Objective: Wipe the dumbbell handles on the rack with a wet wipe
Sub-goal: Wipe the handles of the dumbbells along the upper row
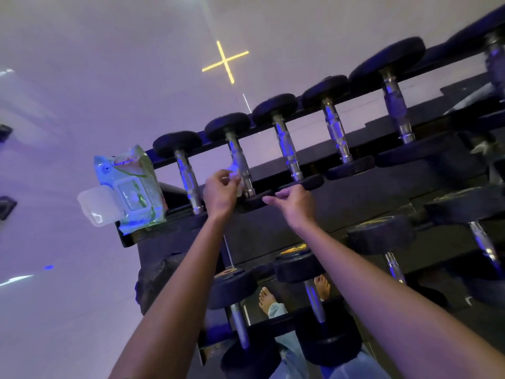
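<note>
A black rack (355, 195) carries a top row of several dumbbells with chrome handles. My left hand (220, 191) pinches a white wet wipe (234, 170) against the lower part of the second handle from the left (240, 162). My right hand (293, 202) hovers just right of it, over the front weight head (255, 199), fingers loosely curled with nothing in them. A green wet-wipe pack (136, 187) with its white lid (97, 206) flipped open stands at the rack's left end.
Lower tiers hold larger dumbbells (308, 272) with black heads. The leftmost top handle (188, 179) stands between the pack and my left hand. A pale wall with a yellow cross light (225, 61) lies behind. Bare feet (269, 299) show below the rack.
</note>
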